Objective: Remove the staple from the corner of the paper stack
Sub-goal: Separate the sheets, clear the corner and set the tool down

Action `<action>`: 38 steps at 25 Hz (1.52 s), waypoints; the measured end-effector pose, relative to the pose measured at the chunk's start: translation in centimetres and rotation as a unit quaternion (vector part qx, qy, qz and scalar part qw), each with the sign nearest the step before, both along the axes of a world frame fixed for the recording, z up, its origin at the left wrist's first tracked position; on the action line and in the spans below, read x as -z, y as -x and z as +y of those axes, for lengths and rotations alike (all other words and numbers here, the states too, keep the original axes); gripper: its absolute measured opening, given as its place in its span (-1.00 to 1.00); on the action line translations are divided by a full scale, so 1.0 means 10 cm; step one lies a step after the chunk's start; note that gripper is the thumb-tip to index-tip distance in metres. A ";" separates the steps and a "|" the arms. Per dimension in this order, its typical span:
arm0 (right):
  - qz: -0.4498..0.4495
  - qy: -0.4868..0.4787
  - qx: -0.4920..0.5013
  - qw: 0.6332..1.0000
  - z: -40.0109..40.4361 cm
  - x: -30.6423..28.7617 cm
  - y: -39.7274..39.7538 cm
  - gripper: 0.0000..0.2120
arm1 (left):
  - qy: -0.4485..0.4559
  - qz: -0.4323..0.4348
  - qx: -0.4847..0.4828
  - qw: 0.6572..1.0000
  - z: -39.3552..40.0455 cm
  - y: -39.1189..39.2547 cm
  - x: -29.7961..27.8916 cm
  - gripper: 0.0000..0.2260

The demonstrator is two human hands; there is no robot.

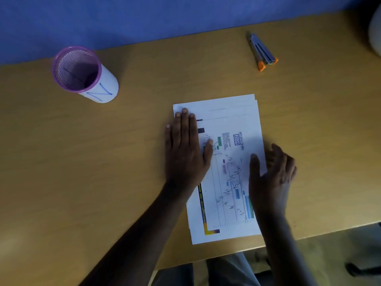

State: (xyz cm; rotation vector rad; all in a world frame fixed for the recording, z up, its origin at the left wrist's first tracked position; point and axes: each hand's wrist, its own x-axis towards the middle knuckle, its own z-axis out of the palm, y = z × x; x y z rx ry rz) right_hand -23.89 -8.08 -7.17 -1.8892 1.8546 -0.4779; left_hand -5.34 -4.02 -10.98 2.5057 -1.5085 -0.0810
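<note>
Far left on the desk (123,162) there's a purple mesh pen cup (82,73) w/ white paper wrapped round it and a blue scribble on the side, standing well apart from everything else. Moving right, the left hand (186,149) lies flat, fingers straight and together, palm down on the left edge of the paper stack (231,124), pinky side hanging off onto the desk. The stack sits about mid-desk, near the front edge, long side running away from the person, top sheet printed w/ a chart and a "2024" box; sheets are fanned a bit at the far right corner. Can't make out the staple itself, too small/blurry. Next, the right hand (272,174) is at the stack's right edge, fingers loosely spread and relaxed, thumb over the paper, not pinching anything afaict. Further right and toward the back of the desk, a grey stapler-type tool w/ orange tips (262,52) lies on its own, well away from both hands.
</note>
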 end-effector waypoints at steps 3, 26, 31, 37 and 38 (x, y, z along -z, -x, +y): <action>0.030 -0.028 -0.011 0.999 0.04 -0.09 0.00 -0.61 | -0.001 0.001 0.001 1.000 0.00 0.00 -0.01 -0.33; -0.233 -0.150 -0.001 0.961 -0.29 -0.26 0.00 -0.89 | 0.129 0.215 -0.032 0.967 0.05 -0.10 -0.12 -0.30; -0.365 -0.122 -0.044 0.922 -0.27 -0.48 0.02 -0.92 | 0.311 0.629 -0.187 0.687 0.05 -0.42 -0.49 -0.15; -0.428 -0.090 -0.047 0.898 -0.33 -0.92 -0.15 -0.92 | 0.279 0.719 -0.076 0.631 -0.06 -0.82 -1.26 -0.79; -0.430 -0.077 -0.053 0.898 -0.36 -1.02 -0.21 -0.94 | 0.300 0.702 -0.062 0.644 -0.10 -0.85 -1.44 -0.80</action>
